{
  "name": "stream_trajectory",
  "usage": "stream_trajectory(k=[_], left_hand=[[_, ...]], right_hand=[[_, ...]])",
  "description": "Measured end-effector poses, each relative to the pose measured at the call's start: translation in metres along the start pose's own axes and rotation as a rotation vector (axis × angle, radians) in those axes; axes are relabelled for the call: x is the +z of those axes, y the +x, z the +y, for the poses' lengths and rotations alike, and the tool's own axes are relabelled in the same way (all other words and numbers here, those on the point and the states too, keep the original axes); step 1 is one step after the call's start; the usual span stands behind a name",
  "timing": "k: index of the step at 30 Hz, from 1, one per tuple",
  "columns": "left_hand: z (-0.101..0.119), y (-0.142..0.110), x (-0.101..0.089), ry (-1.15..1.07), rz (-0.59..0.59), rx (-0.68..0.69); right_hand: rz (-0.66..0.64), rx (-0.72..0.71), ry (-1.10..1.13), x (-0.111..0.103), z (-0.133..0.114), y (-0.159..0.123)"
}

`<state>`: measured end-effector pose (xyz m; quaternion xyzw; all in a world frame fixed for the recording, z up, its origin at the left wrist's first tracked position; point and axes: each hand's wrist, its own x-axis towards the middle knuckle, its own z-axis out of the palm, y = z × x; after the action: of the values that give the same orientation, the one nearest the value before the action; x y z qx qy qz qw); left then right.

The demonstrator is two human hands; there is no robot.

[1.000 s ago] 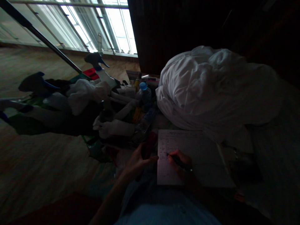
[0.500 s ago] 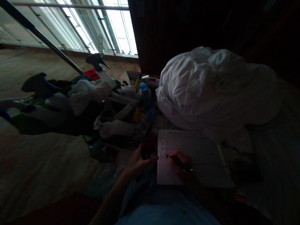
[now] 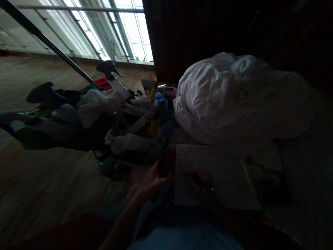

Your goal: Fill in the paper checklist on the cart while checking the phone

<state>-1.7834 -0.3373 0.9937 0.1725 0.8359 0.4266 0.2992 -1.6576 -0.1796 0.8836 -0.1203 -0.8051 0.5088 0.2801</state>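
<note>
A white printed sheet [image 3: 221, 173] lies in front of me in dim light. My right hand [image 3: 201, 184] rests on its left part, fingers closed round a dark pen [image 3: 197, 180] with the tip on the paper. My left hand [image 3: 152, 180] sits just left of the sheet's edge, fingers curled round a dark reddish object [image 3: 166, 161] that I cannot make out.
A big heap of white linen [image 3: 234, 100] lies behind the sheet. To the left are spray bottles [image 3: 111, 76], a blue-capped water bottle [image 3: 160, 104], white gloves [image 3: 125, 142] and rags. A dark pole [image 3: 47, 41] slants across bright windows [image 3: 125, 24].
The picture has grown darker. My right hand with the pen has shifted slightly down the sheet. My left hand has stayed put.
</note>
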Motion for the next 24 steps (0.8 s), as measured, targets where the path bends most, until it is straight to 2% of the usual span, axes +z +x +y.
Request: stream_trajectory(k=[6,12,18,24], left_hand=[[-0.008,0.000,-0.003,-0.026,0.045,0.020],[-0.014,0.002,-0.006,0.001,0.026,-0.008],[-0.009,0.000,-0.007,-0.004,0.011,-0.002],[-0.002,-0.004,-0.006,0.031,0.043,-0.005]], right_hand=[[-0.036,0.016,0.066,-0.009,-0.009,0.003],[-0.067,-0.078,0.081,-0.012,-0.009,0.006],[-0.131,0.018,0.072,-0.007,-0.005,0.001],[-0.141,0.038,0.084,-0.008,-0.008,0.003]])
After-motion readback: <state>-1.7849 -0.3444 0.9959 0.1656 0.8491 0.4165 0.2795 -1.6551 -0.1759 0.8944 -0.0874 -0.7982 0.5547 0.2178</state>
